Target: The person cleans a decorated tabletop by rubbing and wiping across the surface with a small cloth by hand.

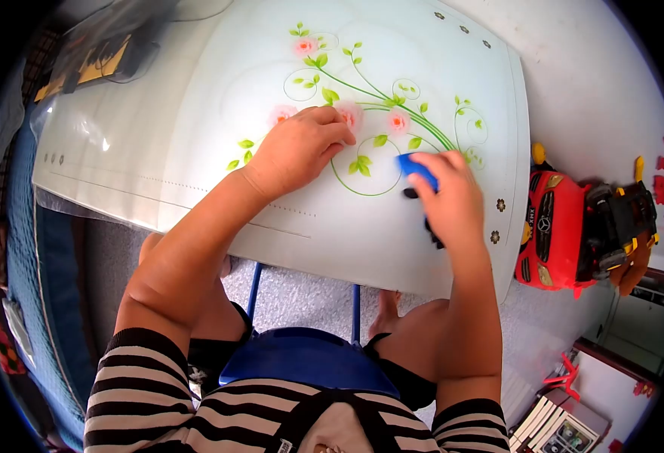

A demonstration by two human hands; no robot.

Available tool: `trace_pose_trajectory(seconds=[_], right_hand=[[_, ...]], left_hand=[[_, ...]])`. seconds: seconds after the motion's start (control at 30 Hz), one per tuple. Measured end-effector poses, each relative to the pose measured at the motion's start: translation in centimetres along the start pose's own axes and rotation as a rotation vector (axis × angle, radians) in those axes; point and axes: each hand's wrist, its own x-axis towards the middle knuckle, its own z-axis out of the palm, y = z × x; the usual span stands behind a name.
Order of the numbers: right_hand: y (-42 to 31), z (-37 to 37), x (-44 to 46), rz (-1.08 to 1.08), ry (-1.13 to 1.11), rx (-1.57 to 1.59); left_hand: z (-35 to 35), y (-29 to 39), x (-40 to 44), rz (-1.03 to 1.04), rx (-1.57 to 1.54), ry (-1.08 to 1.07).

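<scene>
My right hand (453, 198) is closed round a blue and black object (418, 172) over the right part of the table. Its blue end shows between thumb and fingers, black bits stick out below, and the rest is hidden in the palm; its kind is unclear. My left hand (299, 145) is at the printed pink flowers, fingers curled and pressed together by the middle blossom (349, 115). Whatever those fingers might hold is hidden. Under both hands lies the pale table top (219, 143) with its green vine and flower print.
A red toy car (562, 230) and a black and yellow toy vehicle (625, 226) are past the table's right edge. Clear plastic and a dark, gold-edged item (106, 64) lie at the far left. A blue chair (302, 359) is under me; books (547, 426) are at lower right.
</scene>
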Motion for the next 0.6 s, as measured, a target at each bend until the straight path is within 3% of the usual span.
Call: trace_pose_trajectory(seconds=[0.1,0.23,0.3,0.33,0.4,0.43,0.47,0.5,0.53,0.6], right_hand=[[1.9,-0.3,0.7,0.153,0.156,-0.151],[-0.8,0.8,-0.4,-0.084,0.190,-0.273],[-3.1,1.4,-1.2,-0.242,-0.013,-0.008],[-3.0,1.8,-1.3,-0.237,-0.011,-0.005],[-2.9,2.3,-1.4,-0.025,-0.117,0.557],[-2.9,0.8,-0.8,0.241,-0.287,0.726],[-2.5,0.5,-0.7,0.308,-0.277,0.933],[-2.2,0.2,-0.5,0.372,-0.266,1.138],[-1.7,0.1,-0.4,0.394,-0.285,1.237],[-1.4,0.9,-0.2,0.369,-0.296,1.300]], left_hand=[[-0.2,0.2,0.1,-0.014,-0.003,-0.020],[-0.2,0.3,0.1,-0.008,-0.007,-0.012],[-0.1,0.1,0.1,-0.005,-0.004,-0.005],[0.0,0.0,0.0,-0.001,-0.001,-0.003],[0.0,0.1,-0.1,0.003,-0.015,-0.006],[-0.2,0.2,0.0,0.005,-0.026,0.003],[-0.4,0.5,0.1,0.007,-0.025,0.007],[-0.8,1.1,0.3,-0.100,-0.216,-0.043],[-1.0,1.5,0.4,-0.205,-0.406,-0.093],[-0.7,2.4,-0.1,-0.202,-0.574,-0.094]])
